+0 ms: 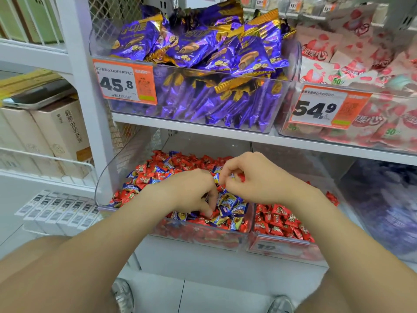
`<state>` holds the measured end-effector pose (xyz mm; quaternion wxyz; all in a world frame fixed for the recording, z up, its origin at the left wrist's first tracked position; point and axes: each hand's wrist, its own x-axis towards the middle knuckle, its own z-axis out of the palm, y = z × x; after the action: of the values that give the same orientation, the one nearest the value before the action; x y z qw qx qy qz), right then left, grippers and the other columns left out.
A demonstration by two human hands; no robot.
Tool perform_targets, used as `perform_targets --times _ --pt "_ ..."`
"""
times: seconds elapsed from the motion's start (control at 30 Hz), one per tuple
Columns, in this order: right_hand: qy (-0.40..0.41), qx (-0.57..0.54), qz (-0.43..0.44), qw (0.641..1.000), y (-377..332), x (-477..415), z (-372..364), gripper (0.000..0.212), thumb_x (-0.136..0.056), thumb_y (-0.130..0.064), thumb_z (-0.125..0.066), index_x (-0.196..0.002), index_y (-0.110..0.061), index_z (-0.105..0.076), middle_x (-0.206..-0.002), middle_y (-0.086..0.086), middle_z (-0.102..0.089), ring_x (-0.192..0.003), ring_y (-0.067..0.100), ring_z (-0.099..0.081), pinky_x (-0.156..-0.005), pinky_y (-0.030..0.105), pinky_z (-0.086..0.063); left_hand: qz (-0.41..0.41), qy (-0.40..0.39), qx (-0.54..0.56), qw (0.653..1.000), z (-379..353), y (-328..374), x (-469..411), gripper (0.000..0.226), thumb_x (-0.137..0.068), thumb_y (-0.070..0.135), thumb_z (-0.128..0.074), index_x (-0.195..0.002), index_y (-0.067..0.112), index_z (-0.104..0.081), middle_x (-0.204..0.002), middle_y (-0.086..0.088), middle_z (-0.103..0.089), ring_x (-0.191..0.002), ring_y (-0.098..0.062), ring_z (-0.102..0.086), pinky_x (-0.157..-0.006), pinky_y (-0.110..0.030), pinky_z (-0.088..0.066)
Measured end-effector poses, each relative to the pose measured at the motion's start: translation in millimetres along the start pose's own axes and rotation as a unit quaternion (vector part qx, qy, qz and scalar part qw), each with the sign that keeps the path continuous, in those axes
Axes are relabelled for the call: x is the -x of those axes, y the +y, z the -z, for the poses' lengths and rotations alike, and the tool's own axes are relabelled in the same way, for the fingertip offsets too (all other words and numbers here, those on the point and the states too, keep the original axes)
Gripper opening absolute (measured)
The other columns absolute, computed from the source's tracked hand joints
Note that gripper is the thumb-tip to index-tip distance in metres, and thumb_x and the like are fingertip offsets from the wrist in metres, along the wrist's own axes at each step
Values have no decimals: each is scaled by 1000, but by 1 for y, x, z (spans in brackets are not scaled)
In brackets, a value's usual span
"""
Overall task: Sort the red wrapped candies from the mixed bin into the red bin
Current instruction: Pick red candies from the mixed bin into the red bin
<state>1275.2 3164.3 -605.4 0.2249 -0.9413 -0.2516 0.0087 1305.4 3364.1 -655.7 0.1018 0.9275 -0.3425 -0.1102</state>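
Clear glossy plastic is seen in the mixed bin (pixel 108 177) and red bin (pixel 313 254). The red wrapped candies (pixel 279 220) are covered in shiny crinkled film. At twelve o'clock, purple packets (pixel 203 48) are finished in metallic foil.

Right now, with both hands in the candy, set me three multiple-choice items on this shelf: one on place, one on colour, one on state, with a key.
1. The red bin sits where against the mixed bin? A left; B right; C above.
2. Wrappers in the bin tagged 45.8 are: A purple and gold; B green; C white.
3. The right hand is: A flat open; B out of view; C curled on red candies.
B: it adjoins the mixed bin's right wall. A: purple foil, gold ends. C: its fingers pinch red wrappers.
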Motion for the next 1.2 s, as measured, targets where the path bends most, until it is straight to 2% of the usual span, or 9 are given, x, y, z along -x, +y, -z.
perform_targets --times 0.1,0.27,0.47,0.6,0.7,0.87,0.97,1.1,1.2 --pt "-77 115 10 990 -1 3 -1 8 -80 -34 -82 -87 -36 -79 -61 -8 -61 -64 4 -56 -64 31 -53 12 8 19 1000 6 -9 4 1 -93 33 -73 -92 34 -73 -98 10 -50 -100 -13 -52 -89 -39 -50" --pt "-204 229 14 952 -6 -5 -22 38 -64 -42 -99 -90 -27 -76 -78 -14 -54 -85 16 -62 -70 33 -45 68 36 53 996 8 -18 11 12 -102 25 -47 -93 20 -53 -95 -3 -50 -101 -16 -41 -85 -42 -47" --pt "-84 376 43 922 1 -42 -38 50 -61 -56 -93 -87 -29 -59 -93 -3 -65 -98 26 -69 -77 34 -34 79 77 56 992 12 -27 19 28 -100 42 -66 -83 23 -54 -84 6 -63 -82 -13 -58 -73 -39 -48" --pt "-35 301 -15 953 11 -51 -30 63 -58 -58 -96 -91 -29 -51 -90 -4 -54 -91 29 -65 -69 33 -37 101 96 47 989 15 -26 23 22 -98 35 -70 -87 23 -56 -78 3 -65 -75 -21 -63 -70 -42 -52" --pt "-13 244 -10 970 14 -45 -18 50 -60 -56 -94 -77 -28 -56 -77 -11 -57 -91 25 -65 -62 33 -41 95 158 24 982 18 -29 22 17 -101 31 -66 -89 27 -53 -75 3 -64 -69 -20 -61 -68 -44 -53" --pt "-202 182 -12 962 1 -20 -9 37 -57 -46 -101 -81 -27 -80 -63 -13 -58 -64 4 -58 -57 27 -45 60 172 75 980 15 -31 17 16 -106 16 -56 -105 31 -54 -90 6 -66 -73 -20 -65 -73 -50 -56" --pt "-280 221 -2 934 -5 -16 -21 35 -64 -31 -101 -94 -26 -83 -73 -12 -62 -72 15 -64 -61 25 -43 51 98 75 991 16 -28 17 33 -105 8 -49 -108 37 -63 -105 9 -66 -89 -18 -68 -83 -47 -57" --pt "-265 249 -1 932 -2 -16 -32 20 -78 -29 -91 -94 -23 -80 -89 -7 -69 -81 19 -63 -75 31 -47 71 20 107 992 15 -14 18 41 -97 0 -35 -94 26 -66 -74 -5 -65 -47 -12 -48 -49 -30 -44" --pt "-208 177 -2 962 8 -14 -22 15 -84 -33 -85 -85 -22 -75 -73 -11 -64 -69 9 -61 -67 32 -54 84 55 112 989 9 -7 14 17 -100 19 -46 -91 16 -60 -71 2 -62 -56 -12 -51 -54 -31 -42"
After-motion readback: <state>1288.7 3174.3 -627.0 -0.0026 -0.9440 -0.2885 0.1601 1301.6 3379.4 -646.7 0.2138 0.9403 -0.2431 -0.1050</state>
